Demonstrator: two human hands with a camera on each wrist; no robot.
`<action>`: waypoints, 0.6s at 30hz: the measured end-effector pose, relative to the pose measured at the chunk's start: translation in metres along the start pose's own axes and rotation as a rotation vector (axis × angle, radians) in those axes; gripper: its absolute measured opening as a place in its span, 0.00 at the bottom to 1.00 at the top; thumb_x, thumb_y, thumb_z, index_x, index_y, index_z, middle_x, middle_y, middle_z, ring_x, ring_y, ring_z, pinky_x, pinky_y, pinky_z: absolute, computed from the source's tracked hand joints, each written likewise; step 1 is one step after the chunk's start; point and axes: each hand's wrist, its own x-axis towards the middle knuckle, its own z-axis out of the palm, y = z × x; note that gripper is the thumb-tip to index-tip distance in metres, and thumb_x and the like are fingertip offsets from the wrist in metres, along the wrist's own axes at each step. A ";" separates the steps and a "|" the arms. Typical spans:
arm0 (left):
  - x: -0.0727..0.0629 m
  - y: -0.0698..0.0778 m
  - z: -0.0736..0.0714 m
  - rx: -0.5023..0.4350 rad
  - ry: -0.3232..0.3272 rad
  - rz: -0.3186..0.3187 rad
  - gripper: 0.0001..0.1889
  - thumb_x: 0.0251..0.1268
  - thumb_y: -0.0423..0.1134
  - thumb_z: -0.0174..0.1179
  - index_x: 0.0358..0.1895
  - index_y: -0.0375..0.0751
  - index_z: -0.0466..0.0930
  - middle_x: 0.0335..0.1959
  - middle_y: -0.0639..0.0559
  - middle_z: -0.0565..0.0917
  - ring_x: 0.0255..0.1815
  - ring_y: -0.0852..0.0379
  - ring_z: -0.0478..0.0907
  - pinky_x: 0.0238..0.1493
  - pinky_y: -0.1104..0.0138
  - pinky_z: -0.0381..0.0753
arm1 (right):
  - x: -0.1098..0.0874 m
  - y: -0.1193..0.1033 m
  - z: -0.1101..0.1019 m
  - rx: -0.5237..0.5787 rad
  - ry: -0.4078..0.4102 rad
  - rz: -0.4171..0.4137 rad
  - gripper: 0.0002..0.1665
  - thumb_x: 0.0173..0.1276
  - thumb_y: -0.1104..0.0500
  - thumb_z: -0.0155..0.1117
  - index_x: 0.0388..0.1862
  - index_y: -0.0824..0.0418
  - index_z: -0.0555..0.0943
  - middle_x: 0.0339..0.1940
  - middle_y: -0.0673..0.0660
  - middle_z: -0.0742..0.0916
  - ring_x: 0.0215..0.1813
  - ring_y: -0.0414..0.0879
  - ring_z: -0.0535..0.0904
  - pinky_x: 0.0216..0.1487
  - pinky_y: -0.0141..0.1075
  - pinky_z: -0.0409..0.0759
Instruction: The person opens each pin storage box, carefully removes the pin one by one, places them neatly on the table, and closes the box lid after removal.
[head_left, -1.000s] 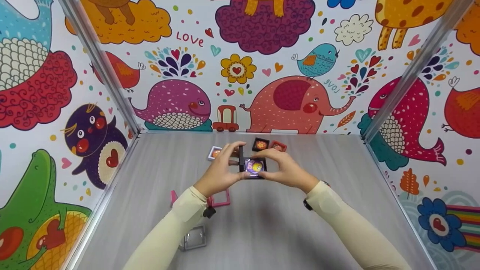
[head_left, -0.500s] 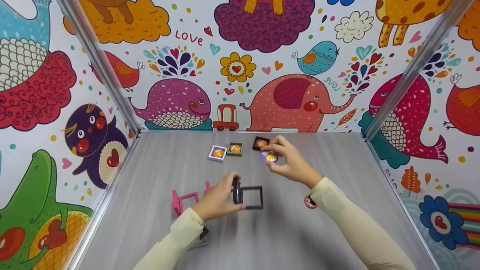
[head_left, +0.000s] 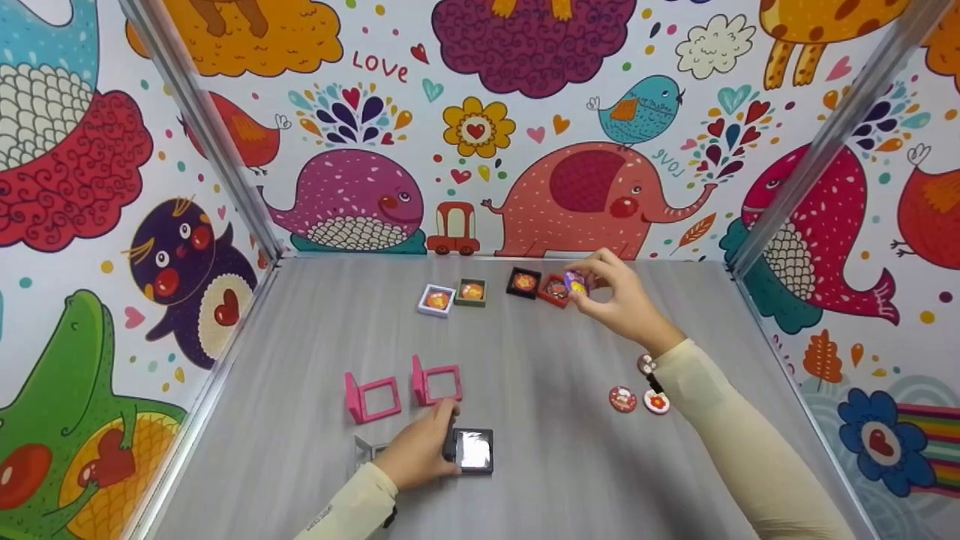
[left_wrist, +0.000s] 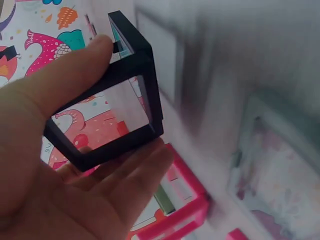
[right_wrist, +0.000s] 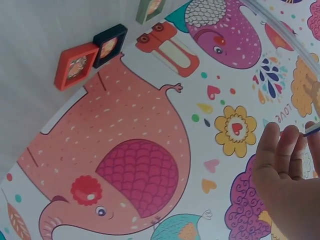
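My left hand (head_left: 420, 448) holds an unfolded black display frame (head_left: 474, 451) with a clear window, low over the front of the table. In the left wrist view, the thumb lies along the black frame (left_wrist: 150, 95), and the other fingers are underneath. My right hand (head_left: 626, 304) pinches a round purple badge (head_left: 575, 283) with a yellow figure, in front of a small red frame (head_left: 551, 291) at the back. In the right wrist view, only the edge of the badge (right_wrist: 312, 130) shows by the fingertips.
Two pink frames (head_left: 379, 398) stand open left of centre; a grey frame (head_left: 363, 448) is partly behind the left hand. White (head_left: 436, 300), olive (head_left: 471, 292) and black (head_left: 523, 283) frames with orange pictures lie at the back. Loose round badges (head_left: 622, 399) lie at right.
Both hands held the black frame with the purple badge at it. My right hand has carried the badge off to the back right, while my left hand has brought the frame forward and down.
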 end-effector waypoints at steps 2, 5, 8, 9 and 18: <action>0.000 -0.002 0.002 0.000 0.001 -0.007 0.46 0.45 0.39 0.90 0.67 0.36 0.69 0.61 0.40 0.82 0.60 0.42 0.83 0.63 0.50 0.84 | -0.001 0.002 -0.001 -0.016 0.000 0.005 0.21 0.70 0.59 0.78 0.61 0.56 0.89 0.48 0.50 0.81 0.48 0.47 0.80 0.53 0.42 0.87; 0.000 -0.004 0.004 0.002 0.009 -0.009 0.47 0.43 0.38 0.90 0.67 0.35 0.69 0.61 0.39 0.82 0.59 0.41 0.84 0.63 0.49 0.85 | -0.004 0.007 -0.001 -0.025 -0.009 0.009 0.22 0.69 0.62 0.79 0.61 0.58 0.88 0.48 0.52 0.81 0.47 0.47 0.80 0.50 0.36 0.86; 0.000 -0.005 0.004 0.007 0.012 -0.009 0.48 0.42 0.38 0.91 0.67 0.34 0.69 0.61 0.38 0.82 0.59 0.40 0.84 0.63 0.49 0.85 | -0.006 0.015 -0.001 -0.040 -0.032 0.014 0.23 0.67 0.64 0.79 0.62 0.59 0.88 0.48 0.54 0.81 0.46 0.48 0.80 0.48 0.35 0.87; 0.000 -0.005 0.004 0.009 0.012 -0.008 0.48 0.42 0.39 0.91 0.67 0.34 0.69 0.60 0.37 0.82 0.59 0.40 0.84 0.62 0.49 0.85 | -0.007 0.018 -0.001 -0.050 -0.041 0.019 0.24 0.67 0.64 0.79 0.62 0.60 0.88 0.49 0.55 0.81 0.46 0.48 0.80 0.48 0.35 0.87; -0.002 -0.001 -0.006 -0.002 -0.016 -0.032 0.60 0.46 0.44 0.90 0.82 0.37 0.61 0.72 0.36 0.76 0.68 0.39 0.79 0.67 0.47 0.81 | -0.025 0.065 -0.001 -0.271 -0.225 0.159 0.27 0.67 0.62 0.78 0.64 0.66 0.85 0.53 0.59 0.81 0.52 0.54 0.81 0.56 0.51 0.87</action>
